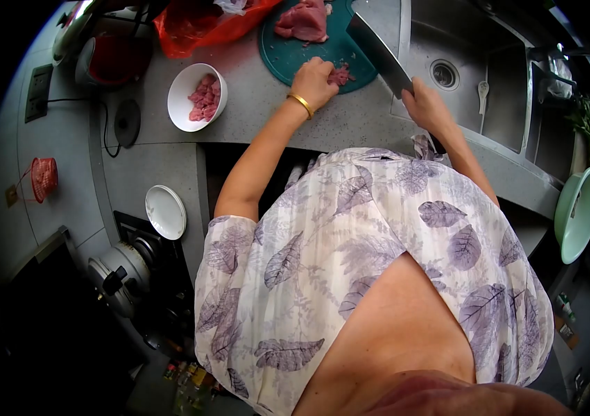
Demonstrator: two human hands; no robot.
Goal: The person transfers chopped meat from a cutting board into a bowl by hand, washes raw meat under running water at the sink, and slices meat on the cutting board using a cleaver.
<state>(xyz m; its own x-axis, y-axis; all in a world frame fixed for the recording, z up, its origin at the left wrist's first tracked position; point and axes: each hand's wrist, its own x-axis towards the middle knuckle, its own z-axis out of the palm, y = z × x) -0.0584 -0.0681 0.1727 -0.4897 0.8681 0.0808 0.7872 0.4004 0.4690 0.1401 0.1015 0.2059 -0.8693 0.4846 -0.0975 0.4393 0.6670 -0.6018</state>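
Note:
My right hand (426, 105) grips the handle of a cleaver (381, 57), whose broad blade slants over the right edge of a round green cutting board (275, 57). At the board's near edge, my left hand (313, 83), with a gold bangle at the wrist, has its fingers curled against small cut meat pieces (341, 75). The fingertips are partly hidden. A larger chunk of raw meat (303, 22) lies at the far side of the board. Left of my left hand, a white bowl (178, 104) contains more cut meat (204, 98).
A red plastic bag (201, 28) lies left of the board. On the right is a steel sink (503, 62) with a white spoon (483, 97). A white plate (166, 212) and a pot (120, 274) stand at the left, a pale green basin (578, 216) far right.

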